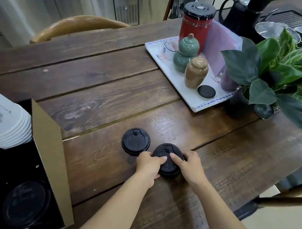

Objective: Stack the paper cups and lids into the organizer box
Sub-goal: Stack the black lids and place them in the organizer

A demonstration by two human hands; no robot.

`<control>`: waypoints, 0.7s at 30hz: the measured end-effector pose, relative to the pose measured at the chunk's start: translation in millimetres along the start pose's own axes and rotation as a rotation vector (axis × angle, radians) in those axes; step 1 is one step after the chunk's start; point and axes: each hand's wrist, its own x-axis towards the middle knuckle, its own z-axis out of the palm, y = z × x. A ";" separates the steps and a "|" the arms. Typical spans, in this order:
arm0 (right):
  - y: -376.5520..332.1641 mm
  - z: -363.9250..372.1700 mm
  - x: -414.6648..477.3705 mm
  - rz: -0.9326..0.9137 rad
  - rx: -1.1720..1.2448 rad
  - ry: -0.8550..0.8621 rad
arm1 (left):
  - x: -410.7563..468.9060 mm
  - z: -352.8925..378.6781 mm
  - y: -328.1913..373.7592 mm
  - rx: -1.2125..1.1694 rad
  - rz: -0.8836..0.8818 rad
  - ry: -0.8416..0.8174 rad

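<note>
A short stack of black plastic lids (166, 161) rests on the wooden table near its front. My left hand (148, 166) grips the stack's left side and my right hand (187, 166) grips its right side, fingers on top. A single black lid (136, 141) lies flat just to the left of the stack. The cardboard organizer box (50, 150) stands at the lower left, with a black lid (26, 203) inside it and a stack of white printed paper cups (1, 123) lying on their side in its far part.
A white tray (188, 94) at the back right carries a red canister (196, 23), a green gourd jar (185, 54), a tan jar (195, 73) and a black disc (206, 92). A potted plant (281, 75) stands right of it. A wooden chair back (77, 25) sits behind the table.
</note>
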 end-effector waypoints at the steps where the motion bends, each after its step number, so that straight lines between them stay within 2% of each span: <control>1: -3.2 -1.7 -1.9 -0.019 0.075 -0.011 | 0.4 -1.1 0.9 -0.027 -0.021 -0.005; 4: -10.2 -0.2 -6.9 0.005 0.287 -0.062 | 0.8 -5.3 3.0 -0.110 -0.069 -0.045; 6: -11.5 4.5 -6.4 0.020 0.328 -0.047 | 0.2 -9.6 4.2 -0.149 -0.072 -0.061; 11: -25.1 16.2 -1.5 -0.075 0.417 -0.007 | -1.2 -29.8 10.8 -0.217 -0.021 -0.046; 17: -56.2 34.5 13.2 -0.166 0.460 -0.040 | 1.3 -60.9 28.5 -0.271 0.087 0.039; 21: -70.0 47.1 27.4 -0.190 0.388 -0.093 | 7.8 -76.2 40.5 -0.244 0.124 0.075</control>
